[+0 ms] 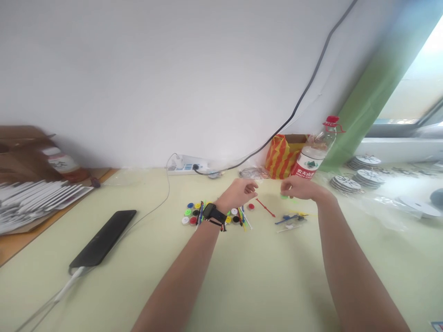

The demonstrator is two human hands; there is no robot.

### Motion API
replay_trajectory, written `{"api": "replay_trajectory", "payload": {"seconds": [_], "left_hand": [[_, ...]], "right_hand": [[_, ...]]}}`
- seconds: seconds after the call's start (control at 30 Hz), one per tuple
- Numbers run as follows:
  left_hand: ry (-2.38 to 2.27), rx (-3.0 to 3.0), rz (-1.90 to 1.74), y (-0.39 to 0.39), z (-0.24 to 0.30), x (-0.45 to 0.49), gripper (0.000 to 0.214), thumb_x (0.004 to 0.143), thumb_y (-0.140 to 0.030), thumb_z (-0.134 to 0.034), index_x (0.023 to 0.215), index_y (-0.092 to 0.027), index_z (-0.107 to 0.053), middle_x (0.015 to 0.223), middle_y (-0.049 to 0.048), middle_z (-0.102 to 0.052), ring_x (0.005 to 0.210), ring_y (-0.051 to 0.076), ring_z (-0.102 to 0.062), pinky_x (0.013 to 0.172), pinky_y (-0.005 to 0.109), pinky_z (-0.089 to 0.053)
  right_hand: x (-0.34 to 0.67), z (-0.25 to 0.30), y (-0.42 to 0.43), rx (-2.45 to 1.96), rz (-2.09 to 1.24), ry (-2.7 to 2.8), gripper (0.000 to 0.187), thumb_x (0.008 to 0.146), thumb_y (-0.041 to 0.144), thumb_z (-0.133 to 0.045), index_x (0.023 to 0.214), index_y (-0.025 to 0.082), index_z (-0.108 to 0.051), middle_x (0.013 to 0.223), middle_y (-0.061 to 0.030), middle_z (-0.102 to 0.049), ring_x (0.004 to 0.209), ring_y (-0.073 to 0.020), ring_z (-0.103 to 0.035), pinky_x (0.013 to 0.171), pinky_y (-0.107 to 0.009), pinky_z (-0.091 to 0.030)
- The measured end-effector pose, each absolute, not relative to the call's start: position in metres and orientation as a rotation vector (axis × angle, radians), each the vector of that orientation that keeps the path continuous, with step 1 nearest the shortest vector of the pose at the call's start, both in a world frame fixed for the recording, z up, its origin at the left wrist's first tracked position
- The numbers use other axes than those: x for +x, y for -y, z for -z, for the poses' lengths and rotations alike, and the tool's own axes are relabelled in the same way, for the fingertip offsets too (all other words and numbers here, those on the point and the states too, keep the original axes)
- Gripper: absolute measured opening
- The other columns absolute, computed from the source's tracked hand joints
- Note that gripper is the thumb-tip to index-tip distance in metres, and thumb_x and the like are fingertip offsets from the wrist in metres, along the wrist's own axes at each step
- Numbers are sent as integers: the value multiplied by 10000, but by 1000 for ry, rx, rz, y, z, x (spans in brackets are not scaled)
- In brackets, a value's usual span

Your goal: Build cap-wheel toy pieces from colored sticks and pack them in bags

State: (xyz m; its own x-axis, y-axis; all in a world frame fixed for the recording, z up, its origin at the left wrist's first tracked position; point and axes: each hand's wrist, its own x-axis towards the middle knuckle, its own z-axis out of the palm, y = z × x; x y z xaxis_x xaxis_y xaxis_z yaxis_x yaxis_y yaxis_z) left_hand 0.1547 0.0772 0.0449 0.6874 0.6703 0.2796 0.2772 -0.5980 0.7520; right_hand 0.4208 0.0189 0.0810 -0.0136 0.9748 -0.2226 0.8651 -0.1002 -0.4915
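My left hand (242,190), with a black watch on its wrist, hovers over the pale green table (242,276) with fingers pinched together; what it holds is too small to name. My right hand (297,187) is curled beside it, pinching a small green piece (284,196). Below them lie several coloured round caps (192,214), thin coloured sticks (244,219), a red pointer (266,208) and a blue pointer (287,218).
A black phone (104,237) on a charging cable lies to the left. A white power strip (185,164) sits at the wall, with a water bottle (314,154), a striped orange bag (281,156) and stacks of white discs (358,177) to the right. White sheets (34,196) lie far left.
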Motion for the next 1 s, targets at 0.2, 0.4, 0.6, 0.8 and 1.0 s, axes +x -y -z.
{"api": "replay_trajectory", "payload": {"seconds": [0.2,0.4,0.6,0.8,1.0], "left_hand": [[-626,2056,-871,-62,-49,170,447,812,-313,-775,1228,-191,-665,1002,90,-742,776,173,-720,708,290,-609],[-628,2061,-1103,-69,-47,170,136,825,-161,-697,958,-134,-700,859,54,-745,765,156,-704,740,277,-604],[-614,1999,-1082,-77,-47,165,234,836,-142,-688,1070,-146,-706,1023,86,-754,811,161,-737,791,306,-632],[-617,2052,-1070,-75,-46,164,199,803,-134,-689,999,-132,-719,954,83,-766,810,171,-731,811,318,-629],[-651,2021,-1019,-73,-43,164,153,780,-188,-713,924,-138,-698,852,56,-749,730,163,-709,689,280,-610]], "right_hand": [[366,-95,-21,-1676,-736,1817,197,818,370,-703,807,194,-617,859,-52,-735,719,-178,-667,575,-254,-469],[338,-90,-26,-1553,-725,1669,298,768,418,-778,844,207,-581,843,-20,-692,773,-181,-642,638,-276,-481],[357,-82,-28,-1378,-1133,1558,281,912,410,-656,1112,214,-663,1003,-77,-717,893,-201,-677,852,-367,-536],[358,-76,-30,-1256,-1281,1581,209,859,350,-719,1009,207,-688,936,-43,-694,926,-200,-667,927,-387,-523],[357,-76,-28,-1245,-1351,1559,163,847,306,-713,971,210,-667,908,-39,-709,929,-204,-674,975,-410,-514]]}}
